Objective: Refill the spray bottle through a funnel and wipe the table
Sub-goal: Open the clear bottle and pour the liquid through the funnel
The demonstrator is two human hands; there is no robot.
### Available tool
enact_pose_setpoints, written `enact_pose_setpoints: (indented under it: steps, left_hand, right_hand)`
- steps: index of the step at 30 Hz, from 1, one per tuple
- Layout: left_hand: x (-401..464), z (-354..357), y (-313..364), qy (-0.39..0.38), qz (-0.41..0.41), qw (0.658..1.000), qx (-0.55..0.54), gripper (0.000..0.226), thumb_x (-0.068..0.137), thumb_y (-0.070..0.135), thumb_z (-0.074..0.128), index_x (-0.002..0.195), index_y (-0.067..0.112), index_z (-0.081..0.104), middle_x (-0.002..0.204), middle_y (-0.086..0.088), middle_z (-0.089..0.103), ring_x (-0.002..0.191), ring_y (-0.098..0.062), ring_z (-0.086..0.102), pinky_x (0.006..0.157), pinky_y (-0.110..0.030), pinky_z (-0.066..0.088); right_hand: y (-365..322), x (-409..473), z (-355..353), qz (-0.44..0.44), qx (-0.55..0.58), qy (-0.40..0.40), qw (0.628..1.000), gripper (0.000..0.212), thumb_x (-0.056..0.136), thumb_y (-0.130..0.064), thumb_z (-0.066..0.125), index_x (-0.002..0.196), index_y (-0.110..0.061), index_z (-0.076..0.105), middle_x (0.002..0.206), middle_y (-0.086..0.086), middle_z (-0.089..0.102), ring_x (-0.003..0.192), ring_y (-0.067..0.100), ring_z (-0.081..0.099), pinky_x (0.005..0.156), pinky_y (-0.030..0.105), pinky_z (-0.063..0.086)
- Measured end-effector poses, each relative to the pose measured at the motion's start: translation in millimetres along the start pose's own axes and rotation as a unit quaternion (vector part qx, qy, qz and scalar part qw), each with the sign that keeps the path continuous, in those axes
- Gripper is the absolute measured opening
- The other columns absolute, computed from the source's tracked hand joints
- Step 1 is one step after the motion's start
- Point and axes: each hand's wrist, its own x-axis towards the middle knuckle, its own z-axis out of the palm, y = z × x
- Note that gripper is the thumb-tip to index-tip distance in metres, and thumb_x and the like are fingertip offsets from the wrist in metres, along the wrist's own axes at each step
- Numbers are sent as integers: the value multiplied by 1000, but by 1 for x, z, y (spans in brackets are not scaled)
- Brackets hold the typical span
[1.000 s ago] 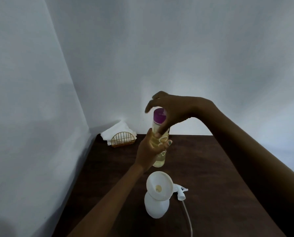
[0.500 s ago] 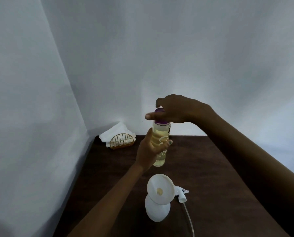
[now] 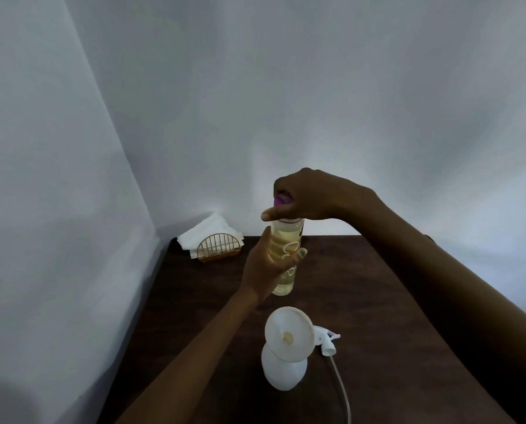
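Observation:
My left hand (image 3: 267, 267) grips a clear bottle of yellowish liquid (image 3: 286, 240), held upright above the dark wooden table (image 3: 362, 301). My right hand (image 3: 304, 197) is curled over its purple cap (image 3: 281, 199), with the thumb sticking out to the left. Nearer to me stands the white spray bottle (image 3: 283, 371) with a white funnel (image 3: 287, 333) seated in its neck. The spray head (image 3: 327, 342) with its dip tube (image 3: 341, 387) lies on the table just right of it.
A gold wire holder (image 3: 220, 247) stuffed with white napkins (image 3: 208, 232) sits in the far left corner of the table. White walls close in behind and on the left.
My right hand came down from beside the purple cap and closed over it. The left hand kept its hold on the bottle.

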Motion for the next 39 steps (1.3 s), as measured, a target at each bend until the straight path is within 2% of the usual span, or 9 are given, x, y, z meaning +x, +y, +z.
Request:
enact_pose_setpoints:
  steps: [9,13,16,20,23,27,30,33,39]
  left_hand:
    - [0,1,-5,-9,-27,1000,12,67,65,58,69,119,21,50,107,-3,67,97,-19,67,87,-47,57]
    - [-1,1,-3,0,-43,999,-8,60,62,57,71,112,29,52,103,1,68,96,-17,68,88,-46,56]
    - [-3,-1,-2,9,-33,999,-8,65,62,53,76,116,25,53,104,1,69,98,-15,68,90,-44,56]
    - [-4,-4,-5,9,-31,999,-24,65,63,54,75,116,23,53,104,-1,70,97,-15,69,89,-46,56]
    - [-5,-4,-9,10,-39,999,-25,58,62,56,75,111,32,54,101,2,71,94,-11,69,88,-45,56]
    - [-4,-4,-12,12,-35,999,-28,58,62,56,75,110,28,56,100,2,71,93,-12,70,88,-47,56]
    - [-4,-1,-10,8,-27,999,-32,63,64,55,74,114,21,55,100,0,70,93,-14,69,87,-44,56]
    - [-6,1,-10,4,-20,999,-30,61,65,52,74,114,21,54,98,1,70,91,-14,69,85,-41,57]
    - [-6,3,-9,-2,-25,999,-27,64,69,48,74,119,14,54,101,-1,69,93,-15,69,85,-36,57]
  right_hand:
    - [11,-7,-6,-111,87,-26,990,25,76,-8,70,94,-22,60,97,-8,49,89,7,45,63,11,36]
    - [19,-7,-7,-112,134,12,985,30,76,-8,73,100,-23,62,102,-7,52,91,6,48,68,11,42]
    - [30,-12,-6,-93,278,72,953,30,79,-17,74,108,-20,63,107,-12,57,94,6,57,76,13,50]
    - [52,-23,19,-14,524,164,836,35,74,-29,74,105,-16,62,113,14,62,98,30,66,82,39,58]
    - [70,-36,60,73,611,224,755,43,65,-36,76,97,-15,56,109,25,62,96,37,67,80,42,58]
    - [92,-68,141,203,550,279,760,32,70,-23,78,85,-15,51,92,13,66,82,26,66,67,25,56]
    - [104,-104,215,327,501,241,764,30,71,-17,80,79,-15,50,93,15,65,86,33,65,74,39,55]
    - [103,-141,275,425,458,195,756,31,69,-15,81,80,-12,53,91,5,64,90,25,64,77,38,56]
    - [86,-189,336,490,408,137,758,38,65,-17,84,79,-18,49,96,1,59,94,23,58,78,44,55]
